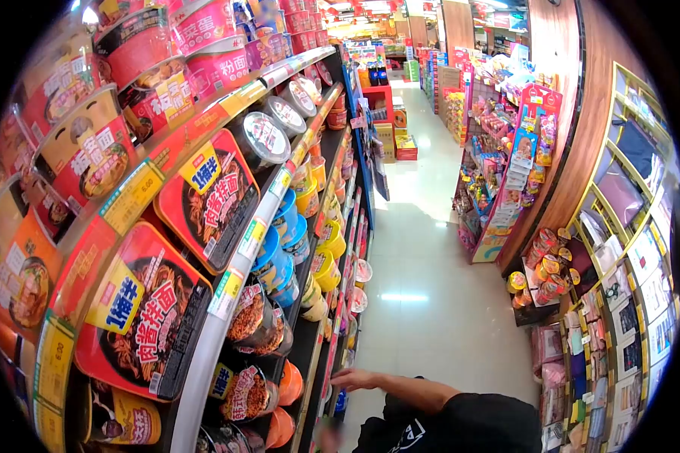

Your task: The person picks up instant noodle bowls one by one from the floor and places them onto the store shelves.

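Note:
My right hand (353,379) reaches left from a black sleeve at the bottom of the head view. Its fingers are stretched out beside the edge of a lower shelf, and I see nothing held in them. A blue item (341,400) lies just below it on the shelf side. At the bottom edge, a blurred patch may be part of my left hand, but its fingers cannot be made out. Closest on the left are orange-lidded noodle cups (291,383), noodle cups with red lettering (249,392) and flat red noodle boxes (145,311).
The noodle shelf (238,260) runs along my left, with blue cups (279,260) and yellow cups (325,268). A tiled aisle (408,257) leads ahead. On the right stand a snack rack (499,166), a small cup-noodle display (548,268) and shelves of packed textiles (585,362).

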{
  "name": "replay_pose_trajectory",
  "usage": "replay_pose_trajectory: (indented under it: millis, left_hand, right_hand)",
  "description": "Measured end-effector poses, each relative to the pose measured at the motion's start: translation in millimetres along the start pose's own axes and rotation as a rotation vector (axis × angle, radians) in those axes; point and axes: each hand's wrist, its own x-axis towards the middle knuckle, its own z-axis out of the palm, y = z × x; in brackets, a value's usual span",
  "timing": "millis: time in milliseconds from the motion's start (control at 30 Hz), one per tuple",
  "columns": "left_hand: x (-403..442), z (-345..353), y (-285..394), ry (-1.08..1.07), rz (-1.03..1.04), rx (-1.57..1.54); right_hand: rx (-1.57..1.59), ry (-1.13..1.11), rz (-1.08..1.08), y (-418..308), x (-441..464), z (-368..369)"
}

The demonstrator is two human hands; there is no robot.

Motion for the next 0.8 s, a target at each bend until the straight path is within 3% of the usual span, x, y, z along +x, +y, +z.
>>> replay_pose_trajectory:
  millis: [33, 100, 167, 300, 367, 433, 567, 633, 700, 733, 800]
  left_hand:
    - [-4.7, -8.7, -8.0, 0.017, -0.01, 0.008]
    - [-10.5, -20.3, -22.9, 0.049, -0.025, 0.027]
    - [-14.5, -27.8, -33.6, 0.081, -0.037, 0.046]
    - [-20.6, -21.9, -53.6, 0.14, -0.078, 0.114]
    - [-21.8, -10.9, -60.6, 0.17, -0.106, 0.154]
    - [-22.6, 0.7, -72.9, 0.188, -0.116, 0.217]
    - [-46.1, 27.8, -134.3, 0.198, -0.043, 0.488]
    - [-71.8, 36.7, -176.3, 0.184, 0.136, 0.711]
    - [-92.5, 41.3, -211.1, 0.218, 0.412, 0.946]
    - [-98.7, 42.8, -222.7, 0.274, 0.443, 1.028]
    - [-101.3, 66.6, -212.8, 0.278, 0.145, 1.132]
  right_hand:
    - [-0.022, 0.069, 0.069, 10.7, -20.9, -10.6]
    - [-0.222, 0.276, 0.451, 43.3, -43.2, -47.2]
    - [-0.752, 0.309, 0.622, 87.7, -66.8, -102.4]
    - [-0.788, 0.563, 0.768, 185.7, -117.0, -185.7]
    - [-0.519, 0.512, 0.88, 179.8, -132.6, -196.2]
    - [-0.412, 0.555, 0.83, 184.7, -140.2, -207.8]
    - [-0.604, 0.426, 0.891, 156.2, -133.5, -220.2]
    - [-0.845, 0.239, 0.756, 170.4, -110.0, -249.6]
    - [-1.246, -0.141, 0.398, 209.9, -74.8, -296.1]
    - [-1.395, -0.316, 0.235, 217.7, -55.5, -310.4]
    - [-1.786, -0.693, -0.193, 204.8, -26.1, -312.6]
